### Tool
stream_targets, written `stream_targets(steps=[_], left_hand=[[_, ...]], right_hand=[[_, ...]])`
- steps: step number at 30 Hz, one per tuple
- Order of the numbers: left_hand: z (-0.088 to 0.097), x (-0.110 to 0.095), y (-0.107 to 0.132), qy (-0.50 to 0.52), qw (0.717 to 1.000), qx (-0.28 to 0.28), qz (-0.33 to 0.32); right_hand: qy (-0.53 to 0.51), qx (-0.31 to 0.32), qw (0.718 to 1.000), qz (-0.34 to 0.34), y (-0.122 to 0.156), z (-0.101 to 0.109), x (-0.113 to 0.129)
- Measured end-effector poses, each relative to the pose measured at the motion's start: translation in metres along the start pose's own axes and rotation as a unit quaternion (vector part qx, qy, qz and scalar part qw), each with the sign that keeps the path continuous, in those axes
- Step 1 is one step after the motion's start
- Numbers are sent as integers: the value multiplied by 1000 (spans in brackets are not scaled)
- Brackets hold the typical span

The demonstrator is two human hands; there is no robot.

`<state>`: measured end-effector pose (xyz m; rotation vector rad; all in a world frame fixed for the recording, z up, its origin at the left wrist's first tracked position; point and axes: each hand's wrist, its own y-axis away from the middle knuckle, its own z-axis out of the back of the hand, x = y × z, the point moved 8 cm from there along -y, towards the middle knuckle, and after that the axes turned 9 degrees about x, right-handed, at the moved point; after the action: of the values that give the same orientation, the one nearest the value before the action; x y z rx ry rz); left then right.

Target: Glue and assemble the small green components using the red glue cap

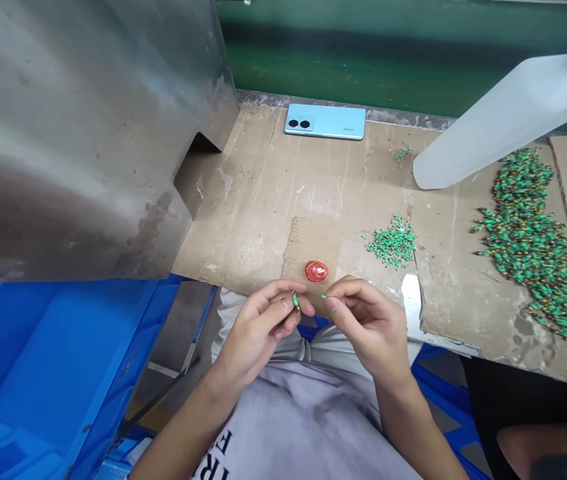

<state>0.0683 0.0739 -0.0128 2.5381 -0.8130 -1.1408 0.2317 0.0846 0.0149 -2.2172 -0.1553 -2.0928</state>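
Observation:
Between thumb and fingers, my left hand [269, 319] pinches a small green piece with a gold-coloured end [296, 303]. A tiny green piece [323, 297] shows at the fingertips of my right hand [366, 323], which is closed in a pinch. The two hands are apart, just over the table's front edge. Just beyond them sits a small round cap with glossy red contents [316, 271], on a cardboard strip [313, 237]. Right of it lies a small pile of tiny green pieces [392, 243]. Exact shapes of the held pieces are too small to tell.
A large heap of green-and-gold pieces [533, 247] covers the right side. A white bottle [508, 123] stands before it, and a light blue phone [326, 121] lies at the back. A metal panel [73, 133] and blue bin [63, 360] are left. Another person's limb [548, 450] shows lower right.

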Motion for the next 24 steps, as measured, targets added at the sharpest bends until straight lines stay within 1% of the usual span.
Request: stream_targets(steps=[3,5,10,15,21,24], left_hand=[[2,0,-1,-9,1000,-10,-5],[4,-1,-1,-26,999,-12,-15],[2,-3,-1,-45,998,11,-35],[2,0,-1,-50,998,19,-20],[5,2,-1,-49,998,7,-28],[8,1,0,-53,998,-9,-28]], right_hand=[[-16,9,1000,-5,1,-3,-5],[-19,2,1000,-4,1,-2,-5],[-7,-20,1000,9,1,4,2],[-10,5,999,33,3,0,8],[8,26,999,40,8,-2,6],[14,36,998,49,9,-4,7]])
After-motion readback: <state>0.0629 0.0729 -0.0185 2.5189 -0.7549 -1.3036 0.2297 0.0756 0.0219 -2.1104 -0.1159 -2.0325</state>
